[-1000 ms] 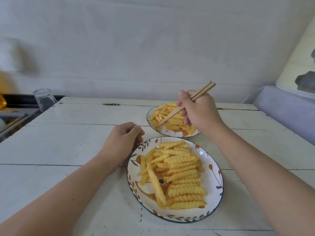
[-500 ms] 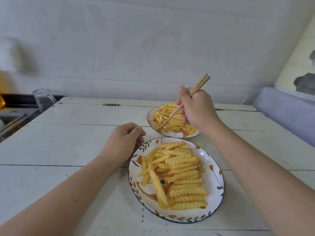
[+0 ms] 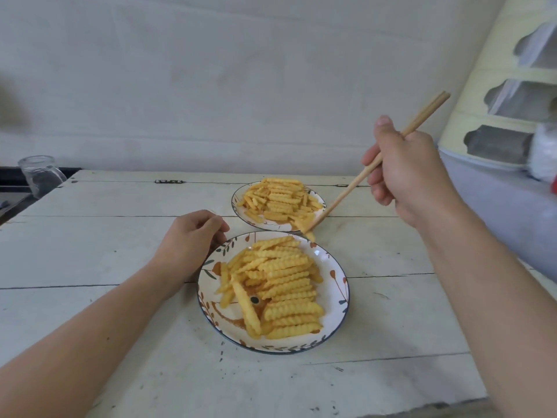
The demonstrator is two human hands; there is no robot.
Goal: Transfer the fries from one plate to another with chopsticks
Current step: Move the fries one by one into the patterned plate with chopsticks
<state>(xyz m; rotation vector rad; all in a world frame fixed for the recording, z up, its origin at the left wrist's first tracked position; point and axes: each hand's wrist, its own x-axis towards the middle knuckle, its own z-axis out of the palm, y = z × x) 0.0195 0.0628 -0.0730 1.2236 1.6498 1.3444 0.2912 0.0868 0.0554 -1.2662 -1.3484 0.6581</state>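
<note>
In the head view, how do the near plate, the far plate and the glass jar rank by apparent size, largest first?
1. near plate
2. far plate, though being farther away may shrink it
3. glass jar, also distant

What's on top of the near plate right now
A pile of crinkle-cut fries covers most of the near plate. Leaf and flower decoration shows along the rim; most of the orange painted figure in the middle is hidden beneath the fries.

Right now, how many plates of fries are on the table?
2. The near plate lies beside the left hand; the far plate lies behind it, by the chopsticks' tips.
</note>
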